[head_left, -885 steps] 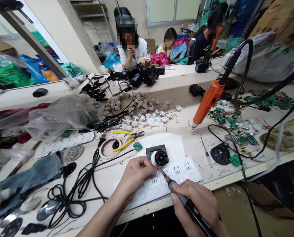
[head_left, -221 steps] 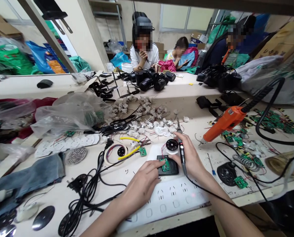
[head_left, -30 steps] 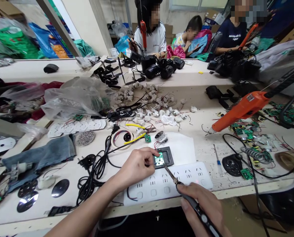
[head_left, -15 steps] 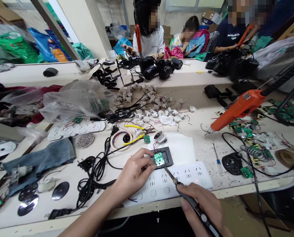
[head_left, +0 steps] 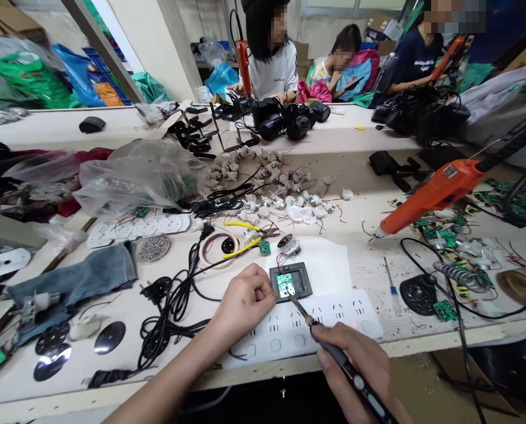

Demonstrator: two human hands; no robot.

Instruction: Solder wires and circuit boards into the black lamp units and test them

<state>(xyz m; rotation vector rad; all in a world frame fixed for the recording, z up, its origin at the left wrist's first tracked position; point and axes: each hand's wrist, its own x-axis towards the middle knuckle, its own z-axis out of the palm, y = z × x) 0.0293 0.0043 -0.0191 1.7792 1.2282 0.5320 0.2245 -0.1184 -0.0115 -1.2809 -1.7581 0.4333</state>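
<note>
My right hand (head_left: 362,356) grips a soldering iron (head_left: 340,360) by its dark handle. The iron's tip reaches the lower right part of a small green circuit board (head_left: 284,279), which lies on a black rectangular frame (head_left: 305,284). Curled fingers of my left hand (head_left: 248,299) sit at the left edge of that frame; whether they pinch anything small is hidden. Red wires run from the board up to a small motor with a dark disc (head_left: 290,245). Beneath both hands lies a white power strip (head_left: 333,318).
Yellow-handled pliers (head_left: 243,227), a roll of tape (head_left: 205,252) and black power cords (head_left: 175,306) lie to the left. An orange electric screwdriver (head_left: 426,200) hangs at the right near circuit boards. Small motors (head_left: 263,206) are heaped behind. Several people sit across the bench.
My left fingers have drawn back from the board and curled up. The iron's tip has moved from the frame's lower edge up onto the board. The view has shifted slightly.
</note>
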